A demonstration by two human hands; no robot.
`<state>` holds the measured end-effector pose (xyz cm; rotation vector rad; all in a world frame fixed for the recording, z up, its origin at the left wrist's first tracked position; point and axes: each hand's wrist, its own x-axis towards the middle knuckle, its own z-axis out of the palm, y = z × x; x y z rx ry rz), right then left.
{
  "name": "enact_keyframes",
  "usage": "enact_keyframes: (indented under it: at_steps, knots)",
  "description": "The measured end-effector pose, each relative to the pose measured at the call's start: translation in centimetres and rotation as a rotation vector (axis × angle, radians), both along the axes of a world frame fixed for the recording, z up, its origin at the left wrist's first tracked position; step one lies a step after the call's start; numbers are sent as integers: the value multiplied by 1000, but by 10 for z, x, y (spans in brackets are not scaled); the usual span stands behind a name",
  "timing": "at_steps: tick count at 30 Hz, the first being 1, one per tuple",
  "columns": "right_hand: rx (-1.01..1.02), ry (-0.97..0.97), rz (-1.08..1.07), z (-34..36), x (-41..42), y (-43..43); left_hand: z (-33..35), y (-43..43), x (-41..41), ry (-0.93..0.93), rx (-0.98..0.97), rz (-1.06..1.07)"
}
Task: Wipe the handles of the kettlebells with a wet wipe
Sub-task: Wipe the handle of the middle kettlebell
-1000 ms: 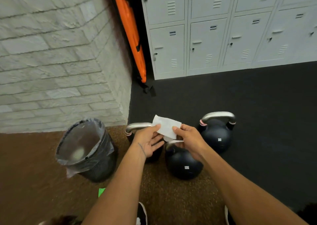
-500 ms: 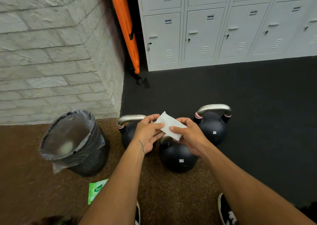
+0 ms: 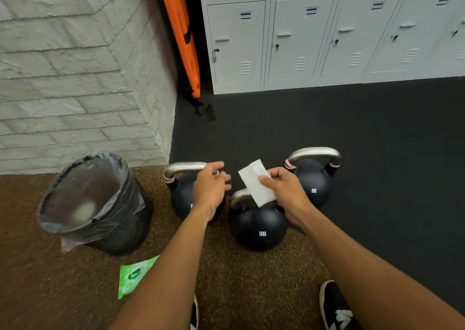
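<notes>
Both forearms (image 3: 176, 266) are bare. A small dark tattoo (image 3: 210, 207) marks the wrist of the left hand (image 3: 210, 190). The shoes (image 3: 336, 309) are black with white markings.

- The wet wipe (image 3: 255, 186) is pinched in the right grip (image 3: 284, 191) and sticks out up and to its left, into the gap between both grips.
- The left grip (image 3: 210, 191) is left of the right grip, apart from the wipe, over the right end of the left kettlebell (image 3: 181, 199).
- The middle kettlebell (image 3: 256, 226) stands on the floor (image 3: 352, 128) below the right grip; the third kettlebell (image 3: 314, 181) stands just right of that grip.
- The bin (image 3: 125, 231) stands well left of the left grip, before the wall (image 3: 63, 78).
- The pack of wipes (image 3: 132, 275) lies on the floor, nearer the person than the left grip and to its left.
- The lockers (image 3: 289, 40) stand far beyond both grips.
</notes>
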<state>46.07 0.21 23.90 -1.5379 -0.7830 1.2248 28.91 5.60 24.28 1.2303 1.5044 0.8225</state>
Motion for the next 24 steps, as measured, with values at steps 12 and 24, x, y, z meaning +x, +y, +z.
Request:
enact_keyframes:
  at_steps: [12,24]
  knots:
    - [107,-471,78,-22,28,7,-81,11,4,672,115,-459]
    - [51,-1034,581,-23,-37,59,-116,15,-16,315,62,-279]
